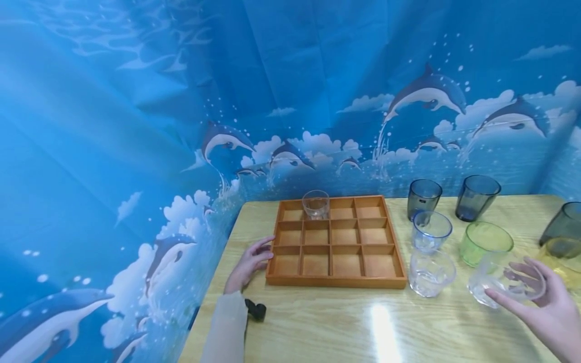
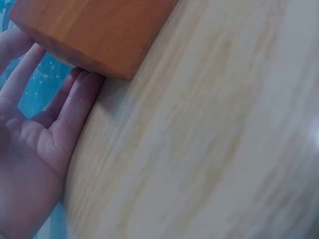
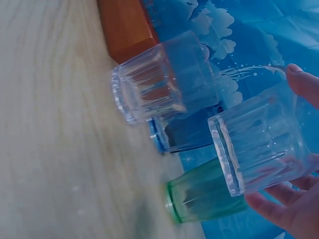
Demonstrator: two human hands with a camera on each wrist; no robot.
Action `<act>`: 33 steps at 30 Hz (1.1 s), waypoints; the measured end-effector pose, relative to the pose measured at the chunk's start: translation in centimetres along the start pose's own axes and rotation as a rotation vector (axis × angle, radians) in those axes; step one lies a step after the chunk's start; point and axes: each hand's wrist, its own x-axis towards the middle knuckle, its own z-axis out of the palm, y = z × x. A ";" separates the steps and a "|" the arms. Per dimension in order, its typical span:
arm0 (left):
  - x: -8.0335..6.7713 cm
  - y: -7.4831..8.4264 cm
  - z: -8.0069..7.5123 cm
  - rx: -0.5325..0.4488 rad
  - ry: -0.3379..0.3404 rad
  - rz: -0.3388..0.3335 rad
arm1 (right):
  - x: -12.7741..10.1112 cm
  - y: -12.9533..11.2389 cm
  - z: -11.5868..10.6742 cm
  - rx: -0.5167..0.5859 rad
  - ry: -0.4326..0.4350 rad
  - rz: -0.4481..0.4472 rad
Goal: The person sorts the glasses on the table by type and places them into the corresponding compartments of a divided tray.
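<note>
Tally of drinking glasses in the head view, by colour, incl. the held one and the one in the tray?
Clear glasses: 3
Dark-tinted glasses: 3
Blue-rimmed glass: 1
Green glass: 1
Yellow glass, partly out of frame: 1
Total: 9

**Blues above, warm browns and tints below**

In the head view, the backdrop (image 1: 290, 60) is bright blue, printed with navy-and-white dolphins, white clouds and white bubbles. The table (image 1: 327, 322), along the bottom, is pale tan with streaky wood grain; the tray (image 1: 336, 281) at lower centre is orange-brown. At lower right, the left tumbler (image 1: 423, 209) and right tumbler (image 1: 475, 201) are smoky blue-grey, the blue-rimmed glass (image 1: 428, 239) is pale blue, the squat glass (image 1: 484, 247) light green. The clear glass (image 3: 261, 139), lower right of the right wrist view, is colourless. The sleeve (image 1: 227, 325), at bottom left of centre, is off-white.
</note>
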 end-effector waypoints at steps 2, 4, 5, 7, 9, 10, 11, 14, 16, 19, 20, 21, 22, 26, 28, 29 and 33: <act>0.0 -0.1 -0.1 -0.003 -0.001 0.005 | 0.6 -0.6 0.0 0.011 0.010 -0.047; 0.0 -0.1 -0.1 0.002 -0.008 0.015 | 1.1 -1.3 -0.1 0.022 0.024 -0.091; 0.0 -0.1 -0.1 0.003 -0.012 0.017 | 1.4 -1.6 -0.1 0.025 0.030 -0.109; 0.1 -0.1 0.0 0.002 -0.017 0.016 | 1.9 -2.2 -0.1 0.032 0.023 -0.145; 0.1 -0.2 -0.1 0.002 -0.012 0.012 | 2.4 -2.9 0.1 0.040 0.012 -0.160; 0.0 -0.2 -0.1 0.000 -0.010 0.009 | 2.6 -3.1 0.2 0.039 0.007 -0.160; 0.0 -0.1 -0.1 -0.002 -0.006 0.006 | 2.7 -3.4 0.3 0.029 -0.002 -0.155; 0.0 -0.1 -0.1 0.002 -0.003 0.007 | 3.0 -4.1 0.9 -0.011 -0.021 -0.143; 0.0 0.0 -0.1 0.003 -0.007 0.007 | 3.2 -4.5 1.4 -0.028 -0.039 -0.139; 0.0 0.0 -0.2 0.005 -0.010 0.008 | 3.7 -5.1 2.2 -0.020 -0.075 -0.134; 0.0 0.0 -0.2 0.005 -0.011 0.009 | 3.8 -5.3 2.4 -0.009 -0.086 -0.135; -0.1 0.0 -0.2 0.002 -0.009 0.007 | 4.0 -5.5 2.7 0.000 -0.098 -0.134; -0.1 0.1 -0.2 -0.001 -0.007 0.005 | 4.1 -5.6 3.0 0.006 -0.108 -0.130; -0.6 0.7 0.1 -0.001 -0.014 -0.005 | 4.6 -6.1 4.1 0.023 -0.126 -0.131; -0.9 1.3 0.3 0.003 -0.020 -0.011 | 4.8 -6.2 4.6 0.026 -0.135 -0.129; -1.1 1.6 0.4 0.007 -0.023 -0.013 | 4.9 -6.3 4.9 0.023 -0.137 -0.128; -1.4 2.1 0.7 0.011 -0.023 0.001 | 5.4 -6.7 6.2 0.013 -0.158 -0.114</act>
